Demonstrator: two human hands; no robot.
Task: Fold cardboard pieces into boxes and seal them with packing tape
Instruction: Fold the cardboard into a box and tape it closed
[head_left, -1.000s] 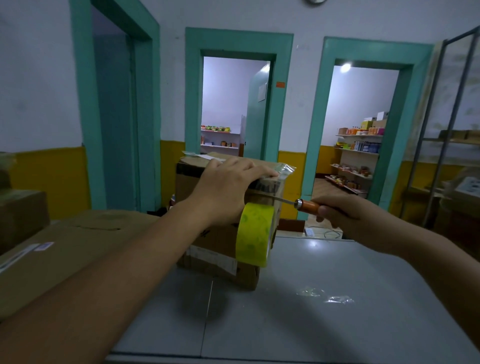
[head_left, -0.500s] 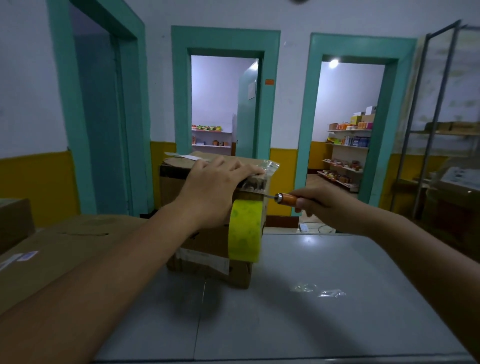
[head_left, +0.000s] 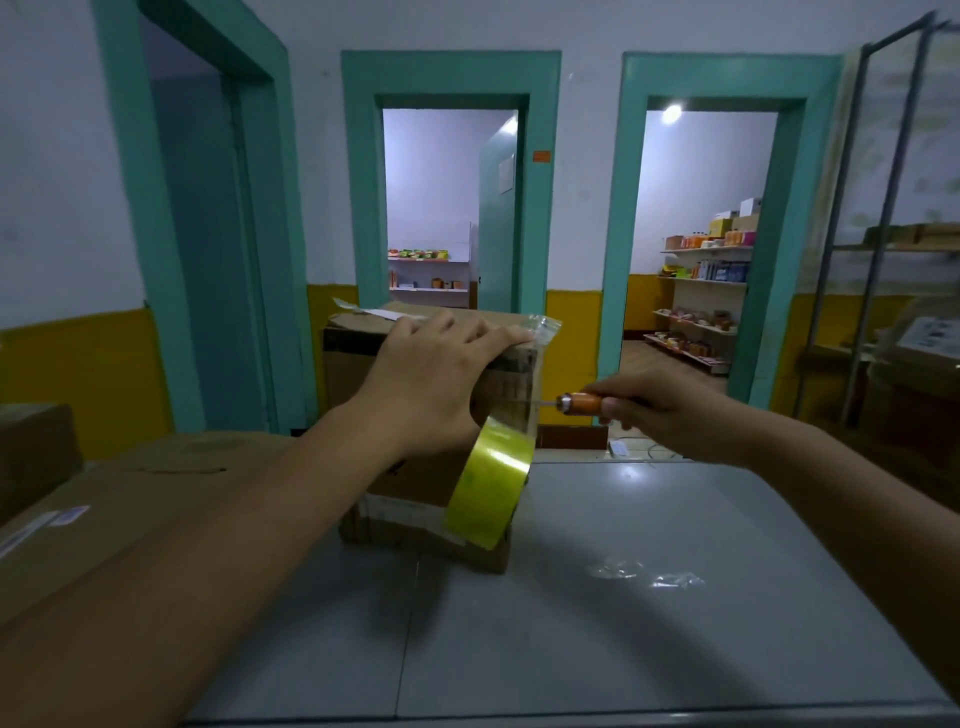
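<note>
Cardboard box (head_left: 426, 488) sat upright on the grey surface (head_left: 675, 639), toward the far left of it, w/ top flaps down. Left hand (head_left: 431, 384) lay flat over the top front edge, fingers straight and spread, pressing down, not curled round anything afaict. Yellow-green tape roll (head_left: 491, 488) hung against the box's front right corner, tilted, with a clear strip of tape (head_left: 524, 387) running from it up over the top edge, loose end sticking out past the fingertips. Right hand (head_left: 670, 415) was just right of the box, fingers wrapped tight on an orange-handled tool (head_left: 584, 404); its thin metal tip reached the strip just above the roll. Couple of crumpled clear tape scraps (head_left: 644, 574) lay on the surface nearer me. Big flat cardboard (head_left: 130, 499) lay off to the left, beside the surface.
</note>
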